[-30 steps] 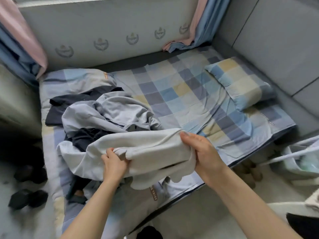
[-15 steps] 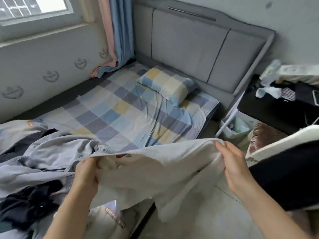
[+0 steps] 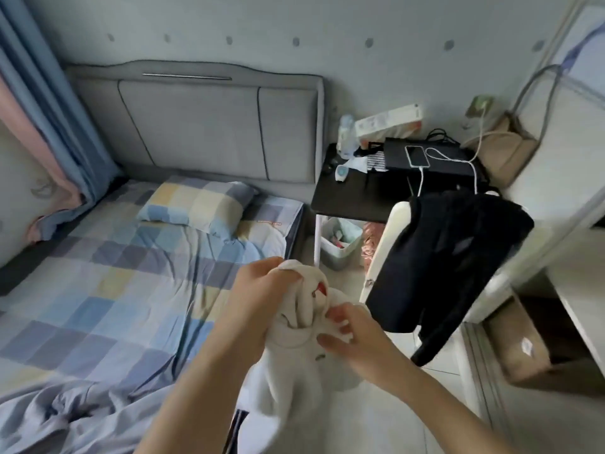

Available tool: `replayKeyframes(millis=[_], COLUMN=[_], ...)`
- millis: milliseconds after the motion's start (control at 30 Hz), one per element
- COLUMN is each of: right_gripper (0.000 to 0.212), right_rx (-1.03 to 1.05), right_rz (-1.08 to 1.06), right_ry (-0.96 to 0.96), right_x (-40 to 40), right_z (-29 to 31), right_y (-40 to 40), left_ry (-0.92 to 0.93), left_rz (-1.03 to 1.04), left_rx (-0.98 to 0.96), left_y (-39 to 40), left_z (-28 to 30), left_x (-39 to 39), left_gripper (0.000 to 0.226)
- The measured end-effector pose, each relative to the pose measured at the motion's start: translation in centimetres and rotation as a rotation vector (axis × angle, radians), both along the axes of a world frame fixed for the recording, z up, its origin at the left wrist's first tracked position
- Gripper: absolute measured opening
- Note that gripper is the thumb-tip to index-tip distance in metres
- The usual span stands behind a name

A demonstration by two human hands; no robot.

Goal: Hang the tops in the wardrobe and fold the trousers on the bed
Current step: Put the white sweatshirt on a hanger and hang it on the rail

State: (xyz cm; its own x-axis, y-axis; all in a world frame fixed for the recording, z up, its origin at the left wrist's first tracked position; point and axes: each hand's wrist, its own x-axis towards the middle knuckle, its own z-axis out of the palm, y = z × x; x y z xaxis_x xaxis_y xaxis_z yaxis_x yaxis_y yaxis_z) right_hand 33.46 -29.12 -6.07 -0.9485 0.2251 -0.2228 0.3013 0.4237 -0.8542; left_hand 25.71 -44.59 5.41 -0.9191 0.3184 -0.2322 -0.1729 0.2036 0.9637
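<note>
The white top (image 3: 294,365) hung bunched in mid-air beside the bed (image 3: 98,290), over the floor. The left hand (image 3: 258,296) gripped a gathered fold near its neckline; the right hand (image 3: 353,339) touched it with loosely spread fingers. Soft, light, limp cloth (probably cotton), best held at the shoulders.

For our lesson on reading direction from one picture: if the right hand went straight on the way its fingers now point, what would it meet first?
The right hand points up and left, into the white top bunched in the left hand. It already touches that cloth; the left hand probably comes next, though depth is unclear.
</note>
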Motion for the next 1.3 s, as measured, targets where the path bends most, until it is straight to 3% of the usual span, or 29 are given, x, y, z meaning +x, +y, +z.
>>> replayKeyframes(millis=[133, 200, 367, 400, 533, 600, 800, 867, 933, 967, 1033, 1100, 1133, 1233, 1300], right_gripper=[0.026, 0.025, 0.014, 0.015, 0.021, 0.017, 0.023, 0.028, 0.019, 0.017, 0.048, 0.054, 0.051, 0.014, 0.022], right_rx=[0.041, 0.146, 0.295, 0.260, -0.444, -0.631, -0.762, -0.761, -0.702, -0.681, -0.634, -0.509, -0.418, -0.124, -0.012], right_rz=[-0.364, -0.377, -0.406, -0.465, -0.872, -0.964, -1.126, -1.176, -1.255, -1.256, -1.270, -1.409, -1.471, -1.576, -1.725], right_ry=[0.083, 0.061, -0.212, -0.216, -0.034, 0.077, 0.441, 0.518, 0.539, 0.541, 0.498, 0.462, 0.463, 0.437, 0.400], right_x=[1.7, 2.8, 7.4, 8.7, 14.2, 15.7, 18.5, 18.6, 18.3, 18.0, 17.1, 16.2, 16.2, 16.9, 18.0], right_z=[-0.3, -0.3, -1.5, -1.5, 1.3, 3.5, 9.1, 10.4, 11.5, 12.0, 12.7, 13.7, 14.2, 16.4, 16.9], right_y=[6.9, 10.0, 17.0, 18.6, 23.9, 24.7, 26.5, 27.6, 28.6, 29.0, 29.9, 31.4, 32.2, 34.6, 35.8], left_ry=[0.035, 0.067, 0.153, 0.188, 0.349, 0.403, 0.584, 0.622, 0.631, 0.607, 0.460, 0.114, -0.101, -0.633, -0.815], left_rz=[-0.212, -0.286, -0.402, -0.408, -0.452, -0.447, -0.554, -0.623, -0.707, -0.751, -0.840, -0.928, -0.946, -1.027, -1.101], left_rx=[0.003, -0.010, -0.028, -0.033, -0.073, -0.118, -0.283, -0.336, -0.432, -0.488, -0.516, -0.336, -0.210, 0.078, 0.113], left_y=[7.8, 10.4, 16.6, 17.4, 21.4, 23.2, 31.7, 34.6, 37.2, 38.2, 40.3, 42.7, 43.7, 47.3, 49.2], left_z=[1.5, 1.9, 2.6, 2.5, 1.4, 0.0, -4.3, -5.7, -7.2, -7.8, -8.2, -8.1, -7.8, -6.3, -4.5], left_x=[2.6, 3.5, 4.0, 3.6, 1.6, 0.3, -2.2, -3.0, -3.8, -4.1, -4.6, -5.4, -5.6, -5.8, -5.4], left_gripper=[0.025, 0.023, 0.024, 0.025, 0.023, 0.014, 0.022, 0.021, 0.012, 0.008, 0.014, 0.011, 0.010, 0.021, 0.032])
